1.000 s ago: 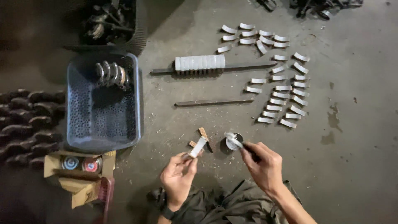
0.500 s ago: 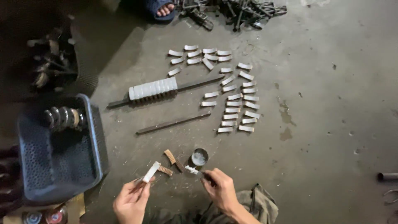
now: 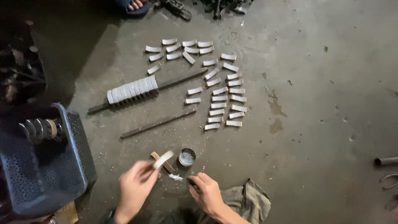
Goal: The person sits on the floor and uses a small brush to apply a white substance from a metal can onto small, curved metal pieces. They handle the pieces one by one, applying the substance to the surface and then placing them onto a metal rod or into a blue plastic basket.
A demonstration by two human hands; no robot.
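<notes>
My left hand holds one small curved white-grey piece up by its end. My right hand grips a thin stick whose tip carries a white dab, pointed toward the left hand. Just beyond both hands stands a small round tin with white paste inside. Two short brown wooden bits lie crossed on the floor under the held piece.
Several curved pieces lie in rows on the concrete floor. A long dark bar carries a stack of them; a second bar lies nearer. A blue perforated crate stands at left. Another person's foot shows at top.
The view has shifted, so the floor items sit further left and up. My left hand has tilted its piece toward the stick; my right hand keeps the stick near the tin.
</notes>
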